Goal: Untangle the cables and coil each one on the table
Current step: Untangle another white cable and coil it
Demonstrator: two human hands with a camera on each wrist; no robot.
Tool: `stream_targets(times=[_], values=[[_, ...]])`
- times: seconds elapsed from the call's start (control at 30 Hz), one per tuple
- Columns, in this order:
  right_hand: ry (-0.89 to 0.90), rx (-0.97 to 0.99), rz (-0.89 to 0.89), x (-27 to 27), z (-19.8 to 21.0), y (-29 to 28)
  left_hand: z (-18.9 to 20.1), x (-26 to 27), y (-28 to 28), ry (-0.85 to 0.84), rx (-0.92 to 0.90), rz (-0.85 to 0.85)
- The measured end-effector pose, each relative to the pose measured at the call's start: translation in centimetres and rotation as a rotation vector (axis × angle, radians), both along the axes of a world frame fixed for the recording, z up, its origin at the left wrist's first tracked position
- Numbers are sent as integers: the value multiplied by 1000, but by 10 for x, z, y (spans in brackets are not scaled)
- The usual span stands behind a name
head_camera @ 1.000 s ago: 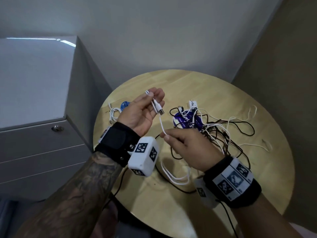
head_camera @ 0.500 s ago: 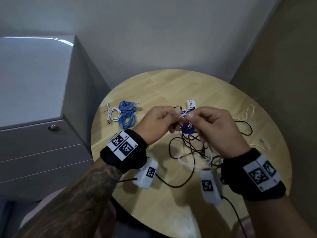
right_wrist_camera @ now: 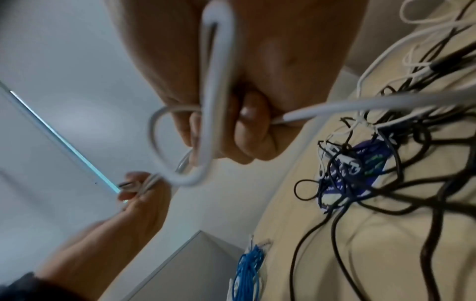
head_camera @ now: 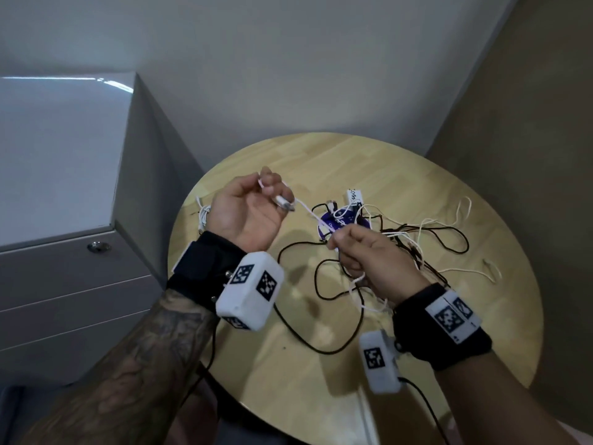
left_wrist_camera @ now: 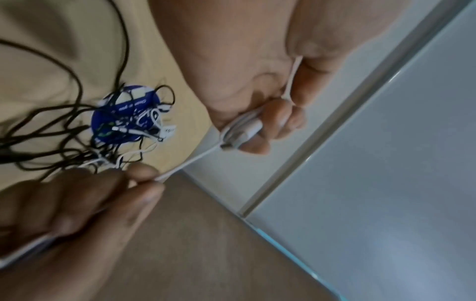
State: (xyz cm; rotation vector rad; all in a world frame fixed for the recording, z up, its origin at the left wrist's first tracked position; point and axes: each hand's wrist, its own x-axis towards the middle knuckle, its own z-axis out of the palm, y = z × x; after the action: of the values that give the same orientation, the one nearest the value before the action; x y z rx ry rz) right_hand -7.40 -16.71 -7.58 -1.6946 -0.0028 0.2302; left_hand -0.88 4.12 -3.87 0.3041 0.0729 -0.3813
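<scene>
My left hand is raised above the round wooden table, palm up, and its curled fingers hold the plug end and a few turns of a white cable. The cable runs taut to my right hand, which pinches it between thumb and forefinger, with more white cable looped through the fist. Behind the right hand lies a tangle of black and white cables over a blue round disc.
A coiled white cable lies at the table's left edge, partly hidden by my left hand; a coiled blue cable lies beside it. A grey cabinet stands left of the table. A black wrist-camera lead crosses the near tabletop.
Half a second ago both hands were close together over the tangle. Now the left hand has turned palm up and moved left, and the white cable is stretched between the hands.
</scene>
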Motion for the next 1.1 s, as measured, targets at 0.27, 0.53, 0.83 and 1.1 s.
stream_targets(times=[0.27, 0.53, 0.83, 1.1], values=[[-178, -345, 170, -13, 14, 20, -21, 11, -3, -179, 534, 256], [-369, -273, -45, -13, 40, -3, -19, -26, -33, -844, 1325, -191], [16, -284, -208, -1, 31, -41, -2, -1, 1, -212, 566, -246], [-169, -338, -203, 7, 19, -42, -14, 20, 32, 20, 337, -164]])
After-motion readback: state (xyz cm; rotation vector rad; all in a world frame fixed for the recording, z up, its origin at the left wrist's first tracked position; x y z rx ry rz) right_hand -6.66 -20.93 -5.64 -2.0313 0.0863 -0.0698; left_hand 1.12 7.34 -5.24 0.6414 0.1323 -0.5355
